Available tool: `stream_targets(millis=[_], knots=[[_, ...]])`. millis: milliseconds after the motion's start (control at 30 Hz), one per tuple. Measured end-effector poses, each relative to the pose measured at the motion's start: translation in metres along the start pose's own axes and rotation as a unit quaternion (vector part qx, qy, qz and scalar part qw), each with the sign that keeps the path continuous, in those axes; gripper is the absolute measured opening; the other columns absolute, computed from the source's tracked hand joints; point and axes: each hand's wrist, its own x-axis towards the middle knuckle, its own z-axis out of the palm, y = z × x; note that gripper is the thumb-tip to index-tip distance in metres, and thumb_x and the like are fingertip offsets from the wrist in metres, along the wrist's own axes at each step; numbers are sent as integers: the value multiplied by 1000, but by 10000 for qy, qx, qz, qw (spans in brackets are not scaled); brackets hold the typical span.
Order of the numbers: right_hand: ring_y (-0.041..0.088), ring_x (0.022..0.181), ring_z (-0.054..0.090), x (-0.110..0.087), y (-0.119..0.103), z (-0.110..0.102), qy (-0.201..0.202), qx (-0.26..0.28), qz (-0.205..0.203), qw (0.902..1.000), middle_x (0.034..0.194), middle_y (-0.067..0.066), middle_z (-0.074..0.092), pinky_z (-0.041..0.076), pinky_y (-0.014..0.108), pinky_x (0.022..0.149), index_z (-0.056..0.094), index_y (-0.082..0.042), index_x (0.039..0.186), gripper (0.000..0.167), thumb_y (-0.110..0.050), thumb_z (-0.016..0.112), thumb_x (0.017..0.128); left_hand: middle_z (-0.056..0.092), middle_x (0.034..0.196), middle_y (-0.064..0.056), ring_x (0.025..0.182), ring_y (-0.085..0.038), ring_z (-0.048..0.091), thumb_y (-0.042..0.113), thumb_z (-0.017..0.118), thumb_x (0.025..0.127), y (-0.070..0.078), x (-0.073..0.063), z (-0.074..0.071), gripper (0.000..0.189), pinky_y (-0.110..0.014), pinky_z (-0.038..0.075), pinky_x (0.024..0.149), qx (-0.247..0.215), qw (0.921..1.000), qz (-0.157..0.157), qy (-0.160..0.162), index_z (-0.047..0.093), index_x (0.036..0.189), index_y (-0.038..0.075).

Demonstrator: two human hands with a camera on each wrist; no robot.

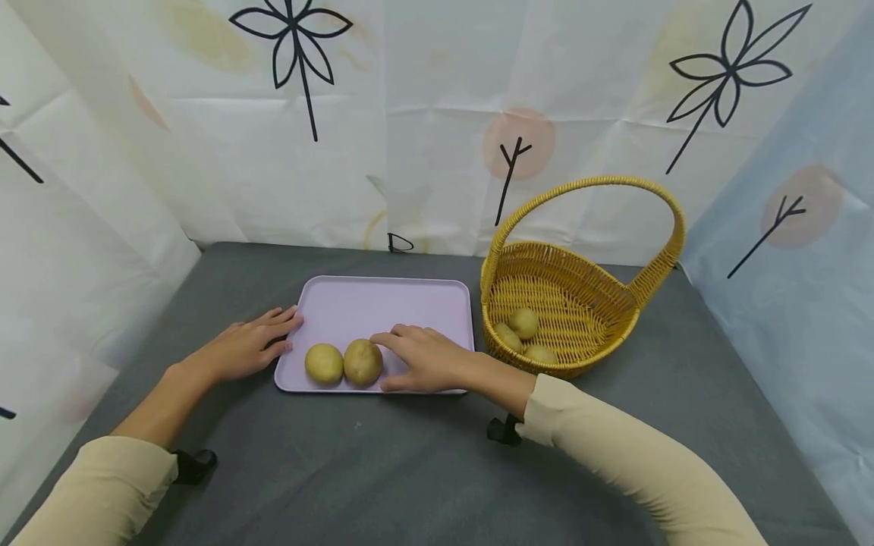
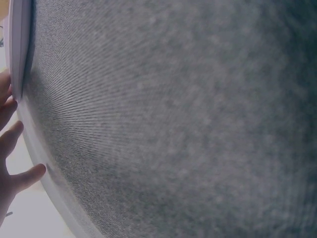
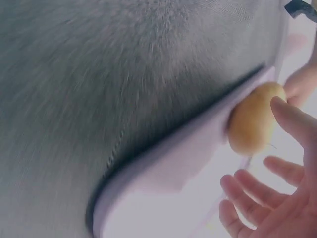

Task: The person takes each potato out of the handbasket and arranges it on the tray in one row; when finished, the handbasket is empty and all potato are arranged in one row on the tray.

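Two potatoes lie side by side near the front edge of a lilac tray (image 1: 382, 303): a yellowish one (image 1: 324, 364) on the left and a browner one (image 1: 363, 362) on the right. My right hand (image 1: 426, 359) is over the tray beside the browner potato, fingers and thumb spread; the right wrist view shows a potato (image 3: 255, 119) beyond the thumb, not enclosed by the fingers. With fingers extended, my left hand (image 1: 249, 345) touches the tray's left edge. Only part of the left hand (image 2: 10, 163) shows in its wrist view.
A yellow wicker basket (image 1: 594, 326) with a tall arched handle stands right of the tray. Several potatoes (image 1: 524, 323) lie inside it. Grey cloth (image 1: 355, 470) covers the table, and a printed curtain (image 1: 437, 174) hangs behind.
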Motion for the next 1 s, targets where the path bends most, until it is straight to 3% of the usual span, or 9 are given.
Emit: stream_targets(millis=[200, 333, 500, 600, 700, 800, 1000], knots=[[18, 129, 52, -27, 15, -26, -259, 264, -374, 9986, 143, 4, 54, 40, 42, 105, 49, -12, 146, 60, -33, 71, 93, 35, 155, -24, 141, -50, 30, 25, 58, 100, -1, -1, -1, 54, -75, 29, 98, 6, 10000, -29, -24, 45, 148, 3], [17, 134, 48, -50, 30, -42, -425, 444, -391, 9973, 148, 2, 50, 38, 41, 108, 49, -11, 146, 60, -31, 71, 94, 34, 156, -24, 142, -49, 30, 26, 58, 101, -3, -1, 1, 55, -75, 29, 99, 27, 10000, -57, -69, 44, 149, 4], [20, 107, 57, -78, 51, -64, -459, 915, -120, 9947, 142, 2, 54, 43, 43, 97, 49, -13, 147, 60, -28, 72, 93, 33, 156, -24, 142, -49, 30, 29, 57, 101, -3, 1, 3, 56, -75, 28, 99, 17, 9999, -70, -116, 44, 150, 5], [23, 109, 58, -93, 65, -75, -382, 1365, -24, 9899, 142, 5, 55, 44, 46, 98, 49, -11, 147, 61, -25, 73, 92, 33, 157, -24, 142, -49, 29, 30, 57, 102, -4, 1, 4, 56, -75, 28, 99, 4, 9999, -100, -139, 43, 150, 5], [29, 133, 50, -107, 80, -83, -288, 1892, -6, 9815, 147, 9, 52, 38, 52, 107, 48, -6, 146, 63, -22, 74, 92, 33, 157, -23, 142, -49, 29, 30, 56, 102, -5, 1, 4, 56, -75, 28, 99, 12, 9998, -103, -150, 43, 150, 5], [35, 137, 45, -119, 96, -90, -373, 2463, 53, 9685, 149, 15, 49, 36, 54, 109, 45, 0, 147, 65, -18, 74, 92, 33, 157, -23, 142, -48, 29, 30, 56, 102, -4, 1, 4, 56, -74, 28, 99, 33, 9999, -83, -146, 43, 150, 5], [43, 140, 39, -132, 127, -100, -1263, 3345, 471, 9327, 152, 27, 38, 33, 57, 109, 35, 7, 150, 69, -11, 71, 93, 34, 156, -24, 142, -48, 30, 29, 57, 102, -3, 1, 3, 55, -74, 29, 99, 36, 9999, -68, -129, 44, 150, 4]])
